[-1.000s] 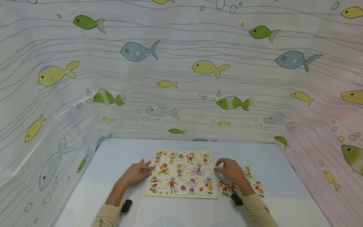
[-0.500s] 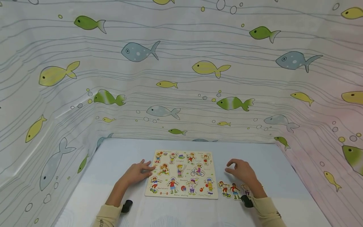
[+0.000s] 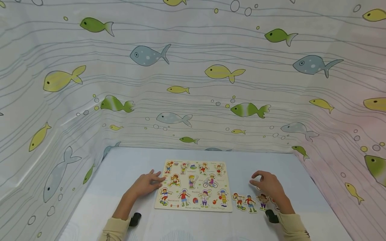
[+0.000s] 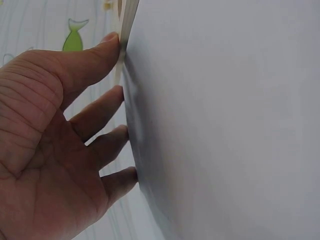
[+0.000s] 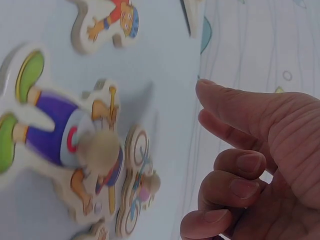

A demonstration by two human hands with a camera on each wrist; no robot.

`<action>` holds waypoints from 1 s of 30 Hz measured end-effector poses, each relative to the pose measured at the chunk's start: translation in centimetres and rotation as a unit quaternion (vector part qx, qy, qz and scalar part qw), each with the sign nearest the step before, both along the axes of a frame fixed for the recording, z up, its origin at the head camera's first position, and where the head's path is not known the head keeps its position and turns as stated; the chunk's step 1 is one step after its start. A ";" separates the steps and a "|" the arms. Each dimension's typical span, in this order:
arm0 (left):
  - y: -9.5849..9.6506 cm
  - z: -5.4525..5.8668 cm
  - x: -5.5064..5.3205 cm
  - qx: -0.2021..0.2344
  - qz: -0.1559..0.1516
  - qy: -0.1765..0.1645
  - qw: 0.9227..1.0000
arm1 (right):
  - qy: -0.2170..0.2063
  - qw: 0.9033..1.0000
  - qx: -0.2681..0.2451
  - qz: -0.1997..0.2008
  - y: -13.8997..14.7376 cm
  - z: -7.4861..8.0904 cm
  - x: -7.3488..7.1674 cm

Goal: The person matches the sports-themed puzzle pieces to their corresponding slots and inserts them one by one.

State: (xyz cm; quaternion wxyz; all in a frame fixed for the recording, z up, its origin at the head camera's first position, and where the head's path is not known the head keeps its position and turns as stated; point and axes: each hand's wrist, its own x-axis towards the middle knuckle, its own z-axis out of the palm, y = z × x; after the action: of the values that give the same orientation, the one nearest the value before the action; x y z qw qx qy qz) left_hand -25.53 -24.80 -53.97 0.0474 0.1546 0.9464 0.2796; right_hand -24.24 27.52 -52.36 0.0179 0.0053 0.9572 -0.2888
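A pale puzzle board (image 3: pixel 184 182) with printed and inset figures of children at sport lies on the table. My left hand (image 3: pixel 147 184) rests at its left edge, fingers extended; in the left wrist view the thumb (image 4: pixel 102 55) touches the board's edge. Right of the board, my right hand (image 3: pixel 269 185) hovers with fingers loosely curled and nothing in them. Loose puzzle pieces lie below and beside it: a skateboarder (image 3: pixel 239 202), a roller skater (image 3: pixel 250 204) and a baseball player (image 5: pixel 60 125). A cyclist piece (image 5: pixel 145 187) lies beyond; in the head view my right hand mostly hides it.
The pale blue table (image 3: pixel 132 159) is enclosed at the back and sides by a fish-patterned curtain (image 3: pixel 193 103). Another loose piece (image 3: pixel 273 202) is partly covered by the right wrist. Small black devices (image 3: pixel 272 216) sit at both wrists.
My right hand has moved right, from beside the board's right edge to over the loose pieces, uncovering some and covering others. My left hand stays at the board's left edge.
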 end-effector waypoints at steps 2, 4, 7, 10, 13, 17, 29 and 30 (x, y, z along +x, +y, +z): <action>0.0 0.0 0.0 0.001 -0.001 0.003 1.000 | -0.004 1.000 0.000 -0.005 0.5 0.0 0.1; 0.0 0.0 0.0 0.001 -0.001 0.003 1.000 | -0.012 1.000 0.002 -0.012 0.9 0.0 0.3; 0.0 -0.2 0.0 -0.001 -0.001 0.005 1.000 | -0.020 1.000 0.007 -0.018 1.5 0.1 0.4; 0.0 -0.2 0.0 0.000 0.000 0.003 1.000 | -0.020 1.000 0.009 -0.018 2.1 0.0 0.6; 0.0 -0.2 -0.1 0.000 -0.004 0.006 1.000 | -0.024 0.999 0.006 -0.021 2.6 -0.4 0.7; 0.0 -0.2 -0.1 -0.003 -0.005 0.006 1.000 | -0.032 0.999 0.000 -0.033 3.2 -0.9 0.7; -0.1 -0.2 -0.1 0.007 -0.004 0.006 1.000 | -0.047 0.998 0.006 -0.049 3.7 -1.0 0.8; -0.1 -0.2 -0.1 0.007 -0.006 0.006 1.000 | -0.049 0.998 0.008 -0.049 3.7 -1.1 0.8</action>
State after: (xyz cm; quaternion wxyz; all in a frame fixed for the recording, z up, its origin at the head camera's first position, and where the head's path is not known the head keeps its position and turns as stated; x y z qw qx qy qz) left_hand -25.64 -24.87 -54.20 0.0422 0.1623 0.9437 0.2851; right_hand -23.44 31.23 -53.46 0.0499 0.0667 0.9560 -0.2815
